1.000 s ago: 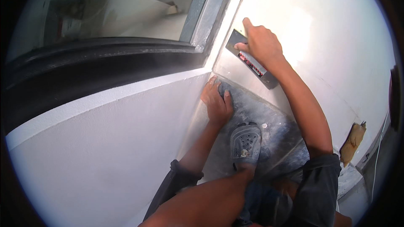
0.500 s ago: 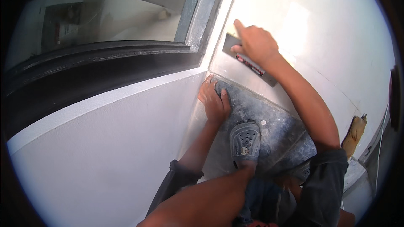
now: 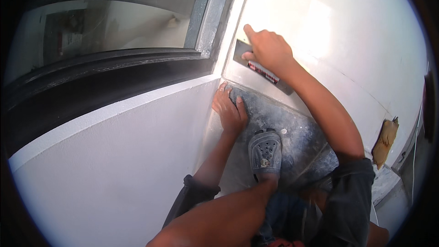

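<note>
My right hand point(image 3: 270, 50) grips a grey steel trowel point(image 3: 263, 71) with a red-and-black marked handle piece; its blade lies on or close against the glossy white surface point(image 3: 352, 41), beside the edge along the window frame. My left hand point(image 3: 228, 112) rests with fingers apart on the dusty dark tile point(image 3: 290, 123), at the corner beside the low white wall point(image 3: 109, 164). My foot, in a grey perforated clog point(image 3: 265, 153), stands on the dark tile below and right of my left hand.
A dark-framed window point(image 3: 114, 27) with reflective glass fills the upper left. A torn brown piece point(image 3: 384, 144), perhaps cardboard, lies against the white surface at the right. A thin white cable point(image 3: 415, 146) runs along the far right.
The view has shifted slightly, moving the window leftward in the picture. My right hand and trowel have moved a little further left, toward the frame edge. My left hand stays at the corner.
</note>
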A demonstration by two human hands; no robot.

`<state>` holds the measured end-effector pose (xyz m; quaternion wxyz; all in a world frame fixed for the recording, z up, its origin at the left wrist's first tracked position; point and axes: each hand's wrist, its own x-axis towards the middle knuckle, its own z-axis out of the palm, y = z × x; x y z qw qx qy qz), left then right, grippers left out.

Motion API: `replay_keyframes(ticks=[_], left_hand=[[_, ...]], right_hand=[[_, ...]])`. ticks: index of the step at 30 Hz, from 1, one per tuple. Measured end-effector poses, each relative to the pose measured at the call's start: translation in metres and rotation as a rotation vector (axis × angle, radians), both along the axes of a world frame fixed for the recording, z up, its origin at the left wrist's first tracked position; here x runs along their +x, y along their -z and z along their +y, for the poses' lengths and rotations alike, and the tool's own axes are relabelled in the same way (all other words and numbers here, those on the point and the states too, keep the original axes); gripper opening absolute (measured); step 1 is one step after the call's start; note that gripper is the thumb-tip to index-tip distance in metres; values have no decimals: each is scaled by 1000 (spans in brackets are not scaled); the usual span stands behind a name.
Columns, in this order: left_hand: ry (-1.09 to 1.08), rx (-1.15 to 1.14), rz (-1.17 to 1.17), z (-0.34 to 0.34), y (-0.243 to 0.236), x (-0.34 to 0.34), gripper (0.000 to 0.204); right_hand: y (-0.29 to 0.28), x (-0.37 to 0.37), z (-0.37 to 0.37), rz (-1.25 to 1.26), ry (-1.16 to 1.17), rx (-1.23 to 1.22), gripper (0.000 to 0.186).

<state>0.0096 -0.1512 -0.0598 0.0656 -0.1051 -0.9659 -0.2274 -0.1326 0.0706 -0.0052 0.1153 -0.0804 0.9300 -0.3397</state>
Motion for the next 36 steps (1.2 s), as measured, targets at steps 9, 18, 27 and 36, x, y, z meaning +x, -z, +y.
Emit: replay_keyframes(ticks=[9, 18, 27, 36], left_hand=[[22, 34, 32, -1, 3, 0, 43], [38, 32, 6, -1, 1, -4, 43], [17, 13, 31, -2, 4, -3, 45], [9, -8, 42, -2, 3, 0, 46]], right_hand=[[8, 13, -9, 10, -3, -76, 55], [-5, 36, -6, 19, -107, 19, 48], [-7, 33, 1, 30, -79, 26, 43], [0, 31, 4, -28, -28, -69, 51]])
